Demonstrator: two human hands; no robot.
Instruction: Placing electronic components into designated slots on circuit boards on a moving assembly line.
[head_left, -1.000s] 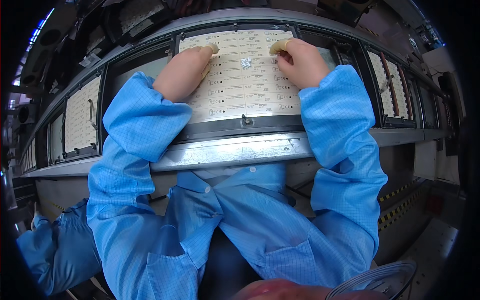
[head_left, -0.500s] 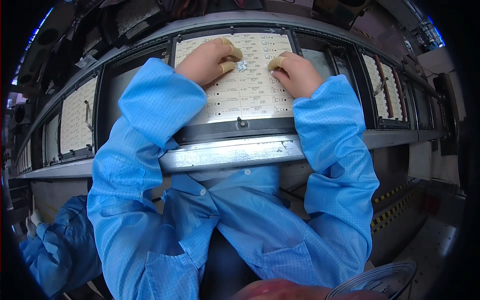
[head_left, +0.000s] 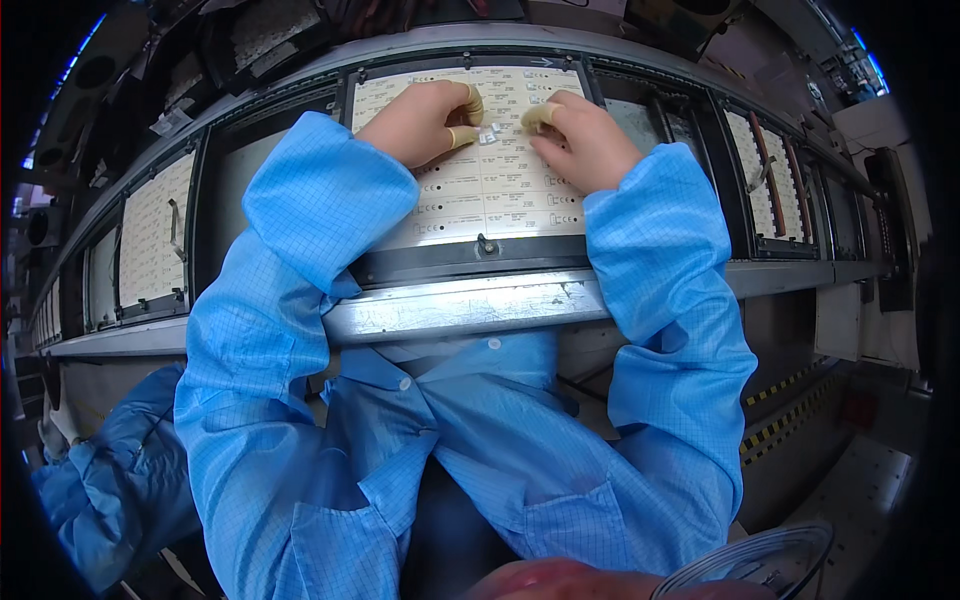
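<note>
A pale panel point(head_left: 440, 205) printed with rows of small markings lies in a dark frame. My left hand point(head_left: 425, 122), with cream finger cots, rests over its upper middle. Its thumb and forefinger are curled but apart. Beside the thumb tip is a small cluster of shiny silvery pieces point(head_left: 489, 134); I cannot tell whether the thumb touches it. To the right of the cluster hovers my right hand point(head_left: 585, 143), fingers bent and thumb apart, with a finger cot on the forefinger. Nothing plainly shows in its grip. Small silvery pieces point(head_left: 536, 87) sit in the panel's upper right column.
A metal rail point(head_left: 465, 312) runs between my body and the framed panel. Similar panels stand in the line at left point(head_left: 155, 240) and right point(head_left: 765, 180). A co-worker's blue sleeve point(head_left: 125, 480) is at lower left. Dark bins point(head_left: 260, 40) with parts stand beyond the line.
My right hand has moved up and left, toward the silvery cluster, and its fingertips have left the column at right. My left hand and the cluster have shifted slightly right.
</note>
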